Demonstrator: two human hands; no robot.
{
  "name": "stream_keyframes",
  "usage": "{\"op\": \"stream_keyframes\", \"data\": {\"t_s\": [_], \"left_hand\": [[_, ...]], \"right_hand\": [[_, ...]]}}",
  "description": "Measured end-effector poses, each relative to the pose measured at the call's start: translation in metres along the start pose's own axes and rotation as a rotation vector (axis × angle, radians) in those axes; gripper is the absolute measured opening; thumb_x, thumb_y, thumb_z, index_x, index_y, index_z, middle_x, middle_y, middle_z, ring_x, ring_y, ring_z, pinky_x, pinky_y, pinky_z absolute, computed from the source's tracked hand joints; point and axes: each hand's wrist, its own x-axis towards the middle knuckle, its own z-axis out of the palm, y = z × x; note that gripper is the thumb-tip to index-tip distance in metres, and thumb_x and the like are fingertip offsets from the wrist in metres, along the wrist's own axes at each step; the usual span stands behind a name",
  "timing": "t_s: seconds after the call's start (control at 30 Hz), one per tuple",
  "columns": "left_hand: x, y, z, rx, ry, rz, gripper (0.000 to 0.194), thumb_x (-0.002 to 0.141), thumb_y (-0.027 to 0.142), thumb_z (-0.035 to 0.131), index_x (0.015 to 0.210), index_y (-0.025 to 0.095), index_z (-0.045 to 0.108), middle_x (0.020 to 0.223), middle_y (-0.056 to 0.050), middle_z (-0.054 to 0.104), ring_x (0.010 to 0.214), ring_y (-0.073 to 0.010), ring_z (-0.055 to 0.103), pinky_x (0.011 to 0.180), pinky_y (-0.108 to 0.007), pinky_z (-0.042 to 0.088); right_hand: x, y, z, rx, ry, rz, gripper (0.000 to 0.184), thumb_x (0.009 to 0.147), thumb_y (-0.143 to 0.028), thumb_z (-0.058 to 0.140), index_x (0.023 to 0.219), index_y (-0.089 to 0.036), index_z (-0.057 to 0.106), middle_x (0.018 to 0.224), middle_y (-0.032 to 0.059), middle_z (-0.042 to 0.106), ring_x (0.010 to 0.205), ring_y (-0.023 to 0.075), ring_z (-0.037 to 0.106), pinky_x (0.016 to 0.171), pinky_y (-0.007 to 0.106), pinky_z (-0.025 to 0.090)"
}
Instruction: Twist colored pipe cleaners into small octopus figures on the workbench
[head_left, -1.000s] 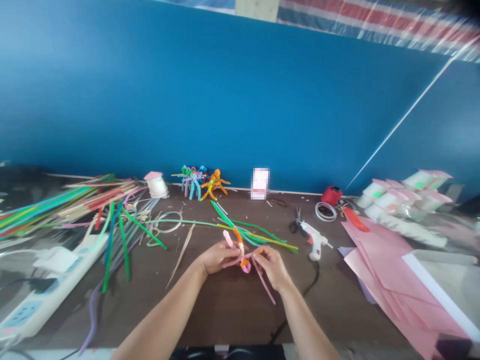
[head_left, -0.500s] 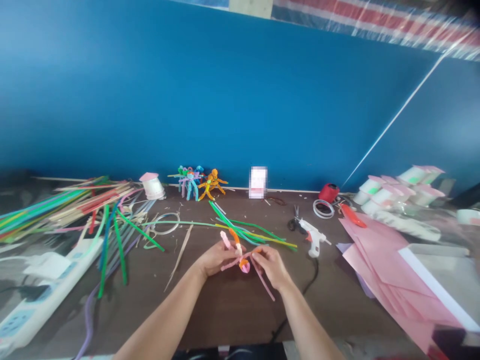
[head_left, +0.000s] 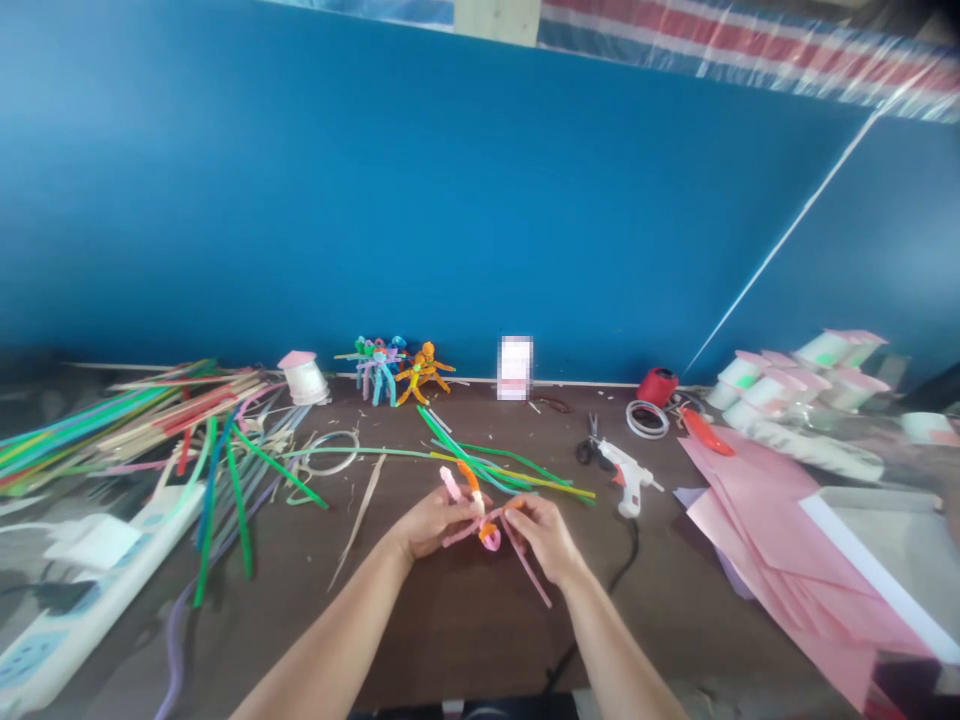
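A: Where are the pink and orange pipe cleaners (head_left: 489, 538)?
B: Just left of the glue gun (head_left: 628, 487).
A: And the hands?
B: The left grip (head_left: 439, 522) and right grip (head_left: 544, 535) both pinch them, probably to keep the twists tight.

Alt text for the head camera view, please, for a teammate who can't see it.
A left hand and right hand hold a pink and orange pipe-cleaner piece over a dark table. Loose green and yellow pipe cleaners lie beyond it, a white glue gun and scissors to the right, and small pipe-cleaner figures by the blue wall.
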Motion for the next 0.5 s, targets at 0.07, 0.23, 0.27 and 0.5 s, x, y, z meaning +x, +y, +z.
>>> {"op": "stream_keyframes", "data": {"t_s": [0.07,0.23,0.27,0.5], "left_hand": [[-0.001,0.001,0.000,0.023,-0.009,0.010,0.031,0.061,0.030,0.070,0.084,0.010,0.062,0.073,-0.005,0.062,0.070,-0.0158,0.058,0.068,-0.027,0.041],[-0.002,0.000,0.000,0.135,-0.054,0.053,0.034,0.061,0.031,0.070,0.088,0.010,0.062,0.078,-0.007,0.064,0.073,-0.0168,0.059,0.068,-0.026,0.042],[-0.002,-0.001,-0.001,0.141,-0.057,0.050,0.035,0.060,0.030,0.070,0.088,0.010,0.062,0.078,-0.007,0.064,0.072,-0.0168,0.059,0.067,-0.027,0.042],[0.008,0.004,0.010,0.048,0.067,0.023,0.024,0.055,0.019,0.073,0.071,0.012,0.058,0.060,0.001,0.059,0.059,-0.0120,0.057,0.057,-0.022,0.042]], "right_hand": [[0.000,0.000,0.000,-0.001,-0.004,-0.001,0.023,0.074,-0.037,0.057,0.067,-0.015,0.057,0.048,-0.0055,0.046,0.041,0.0060,0.037,0.040,0.018,0.029],[0.000,0.000,0.005,-0.044,0.023,0.003,0.024,0.073,-0.038,0.058,0.067,-0.015,0.059,0.051,-0.0039,0.049,0.045,0.0072,0.039,0.044,0.019,0.029],[0.000,-0.001,0.007,-0.053,0.032,0.014,0.024,0.072,-0.037,0.058,0.067,-0.014,0.059,0.052,-0.0033,0.050,0.046,0.0077,0.041,0.045,0.019,0.030],[0.010,-0.026,0.007,-0.233,-0.062,0.079,0.019,0.071,-0.033,0.056,0.062,-0.015,0.057,0.049,-0.0048,0.048,0.042,0.0065,0.037,0.041,0.018,0.027]]}}
